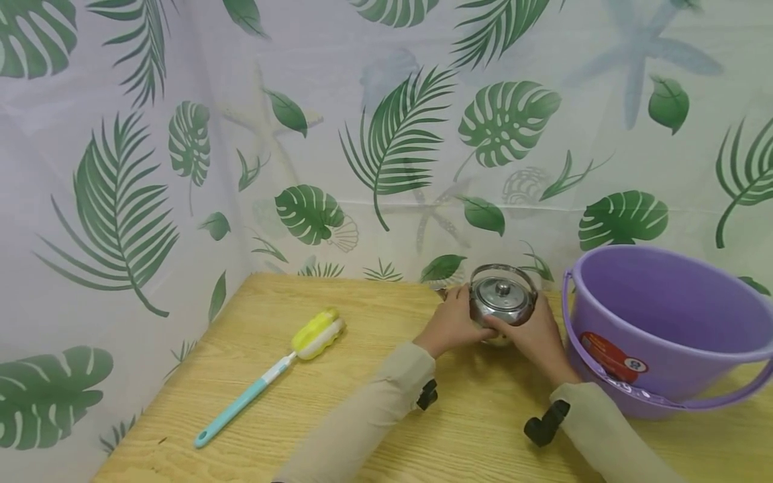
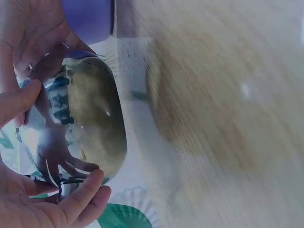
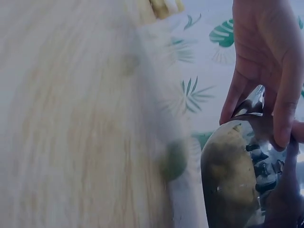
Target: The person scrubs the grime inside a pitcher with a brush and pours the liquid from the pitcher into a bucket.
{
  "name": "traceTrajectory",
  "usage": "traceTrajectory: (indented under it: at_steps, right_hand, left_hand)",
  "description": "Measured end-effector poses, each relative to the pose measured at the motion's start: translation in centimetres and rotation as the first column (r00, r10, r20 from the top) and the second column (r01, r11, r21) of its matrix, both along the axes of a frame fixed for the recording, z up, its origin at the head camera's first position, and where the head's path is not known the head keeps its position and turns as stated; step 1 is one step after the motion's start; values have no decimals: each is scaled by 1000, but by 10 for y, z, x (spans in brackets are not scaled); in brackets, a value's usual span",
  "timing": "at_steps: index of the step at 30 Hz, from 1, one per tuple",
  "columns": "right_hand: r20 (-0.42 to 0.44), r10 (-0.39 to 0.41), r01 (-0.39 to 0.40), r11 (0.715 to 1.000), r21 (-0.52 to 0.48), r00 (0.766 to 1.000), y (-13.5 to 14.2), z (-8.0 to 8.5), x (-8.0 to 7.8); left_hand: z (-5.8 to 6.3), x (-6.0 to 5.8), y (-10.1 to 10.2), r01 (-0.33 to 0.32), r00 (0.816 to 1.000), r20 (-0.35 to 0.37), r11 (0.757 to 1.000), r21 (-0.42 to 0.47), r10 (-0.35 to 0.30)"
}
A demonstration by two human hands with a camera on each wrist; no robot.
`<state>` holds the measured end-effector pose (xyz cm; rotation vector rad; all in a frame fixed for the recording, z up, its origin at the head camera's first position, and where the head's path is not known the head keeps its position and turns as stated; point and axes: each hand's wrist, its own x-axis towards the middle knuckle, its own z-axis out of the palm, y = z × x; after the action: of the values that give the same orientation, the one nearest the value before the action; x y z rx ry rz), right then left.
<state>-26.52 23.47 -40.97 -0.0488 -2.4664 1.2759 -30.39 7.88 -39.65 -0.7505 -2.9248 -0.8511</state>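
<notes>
Both hands hold a small shiny metal kettle (image 1: 502, 298) between them, near the back of the table. Its lid with a round knob is on, and the hoop handle stands up over it. My left hand (image 1: 454, 325) grips the spout side, fingers around the base of the spout (image 2: 71, 187) and thumb on the front. On the opposite side my right hand (image 1: 534, 333) holds the body, its thumb across the front near the left thumb. The kettle's rounded lower body (image 3: 228, 166) shows close over the table in the wrist views; most right fingers are hidden behind it.
A large purple bucket (image 1: 610, 295) with its handle hanging down stands just right of the right hand. A bottle brush (image 1: 266, 379) with a yellow-and-white sponge head lies at the left on the wooden table (image 1: 362, 402). Leaf-patterned sheeting (image 1: 398, 221) hangs behind.
</notes>
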Motion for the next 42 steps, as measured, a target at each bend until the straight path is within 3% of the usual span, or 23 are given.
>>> traceTrajectory:
  at_steps: [4,10,23,42]
  right_hand:
    - [24,32,-32,999,15,999,-3,2,9]
    - [132,32,-41,997,72,991,-7,6,29]
    - [64,105,-112,986,124,992,-11,3,63]
    - [54,123,-129,981,145,991,-8,-6,85]
  left_hand:
    - [2,11,-7,3,1000,11,1000,25,-3]
    - [0,30,-16,1,1000,-1,1000,31,-1]
    - [-4,70,-30,13,1000,-12,999,44,-13]
    - [-15,89,-30,22,999,28,998,65,-24]
